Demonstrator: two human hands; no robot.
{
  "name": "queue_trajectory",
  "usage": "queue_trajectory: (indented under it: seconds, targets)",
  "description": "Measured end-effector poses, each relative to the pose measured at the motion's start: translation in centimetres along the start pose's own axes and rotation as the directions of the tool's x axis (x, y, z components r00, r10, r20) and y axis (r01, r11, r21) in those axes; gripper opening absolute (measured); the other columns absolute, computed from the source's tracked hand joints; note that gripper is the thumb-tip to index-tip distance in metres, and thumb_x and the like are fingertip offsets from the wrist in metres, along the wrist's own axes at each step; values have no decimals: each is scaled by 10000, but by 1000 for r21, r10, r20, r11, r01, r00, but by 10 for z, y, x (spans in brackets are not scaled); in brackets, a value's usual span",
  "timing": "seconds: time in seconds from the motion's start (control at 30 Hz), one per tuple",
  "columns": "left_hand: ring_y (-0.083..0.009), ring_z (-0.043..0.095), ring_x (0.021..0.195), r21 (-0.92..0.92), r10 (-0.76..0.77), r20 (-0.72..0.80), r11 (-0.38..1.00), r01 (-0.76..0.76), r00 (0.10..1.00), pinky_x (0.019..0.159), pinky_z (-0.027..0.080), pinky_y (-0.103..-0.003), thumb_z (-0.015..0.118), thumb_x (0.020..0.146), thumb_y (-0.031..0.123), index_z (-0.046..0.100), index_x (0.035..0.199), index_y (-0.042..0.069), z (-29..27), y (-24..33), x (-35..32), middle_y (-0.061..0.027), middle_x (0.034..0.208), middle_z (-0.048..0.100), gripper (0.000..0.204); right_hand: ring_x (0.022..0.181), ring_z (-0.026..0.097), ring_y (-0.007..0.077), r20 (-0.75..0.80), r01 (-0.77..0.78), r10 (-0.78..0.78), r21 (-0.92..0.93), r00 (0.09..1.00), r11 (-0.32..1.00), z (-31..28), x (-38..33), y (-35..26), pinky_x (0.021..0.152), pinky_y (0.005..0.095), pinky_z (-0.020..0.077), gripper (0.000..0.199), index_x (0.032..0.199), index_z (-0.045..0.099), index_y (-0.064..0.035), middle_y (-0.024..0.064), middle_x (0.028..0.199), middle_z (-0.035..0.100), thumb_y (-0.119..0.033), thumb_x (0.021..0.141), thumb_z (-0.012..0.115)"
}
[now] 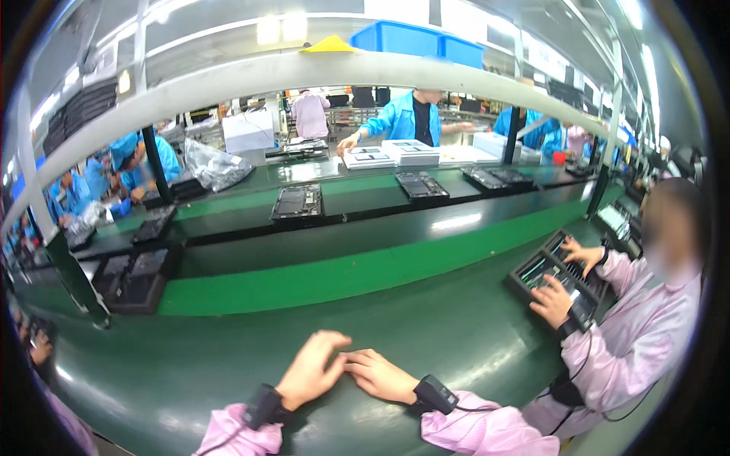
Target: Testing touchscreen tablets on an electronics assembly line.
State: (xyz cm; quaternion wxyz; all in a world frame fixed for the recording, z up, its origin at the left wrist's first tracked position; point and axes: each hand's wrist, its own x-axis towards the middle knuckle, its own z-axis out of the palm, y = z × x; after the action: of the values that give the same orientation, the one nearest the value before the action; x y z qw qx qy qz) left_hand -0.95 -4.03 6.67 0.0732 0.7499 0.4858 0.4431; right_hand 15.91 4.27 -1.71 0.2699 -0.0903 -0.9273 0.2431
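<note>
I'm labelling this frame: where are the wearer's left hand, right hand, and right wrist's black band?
Left hand [307,373], head view: back of the hand.
Right hand [385,379], head view: back of the hand.
Black band [436,394], head view: middle of its outer face.

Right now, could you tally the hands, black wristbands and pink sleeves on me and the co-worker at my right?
Hands: 4 (your left hand, your right hand, the co-worker's two hands)
Black wristbands: 4 (two on you, two on the co-worker)
Pink sleeves: 4 (two yours, two the co-worker's)
Total: 12
</note>
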Motion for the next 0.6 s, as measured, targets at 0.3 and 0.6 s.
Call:
queue_trajectory:
  seconds: [0.3, 0.6]
  targets:
    - [-222, 580, 1049, -329, 57, -804, 787, -523, 591, 825, 456, -280, 696, 784, 186, 388, 1306, -8, -86, 95, 44, -174, 1227, 526, 637, 1216, 453, 307, 99, -107, 109, -30, 989, 994, -7, 3, -11, 1025, 383, 397, 301, 1183, 577, -23, 124, 1353, 494, -40, 885, 535]
    - [-232, 567, 1055, -397, 47, -836, 636, -661, 547, 827, 445, -299, 676, 794, 140, 432, 1270, 19, -92, 73, 43, -150, 1224, 531, 548, 1167, 510, 337, -25, -102, 101, -46, 995, 994, -27, 16, -47, 994, 382, 411, 316, 1173, 586, -10, 132, 1325, 537, 22, 861, 559]
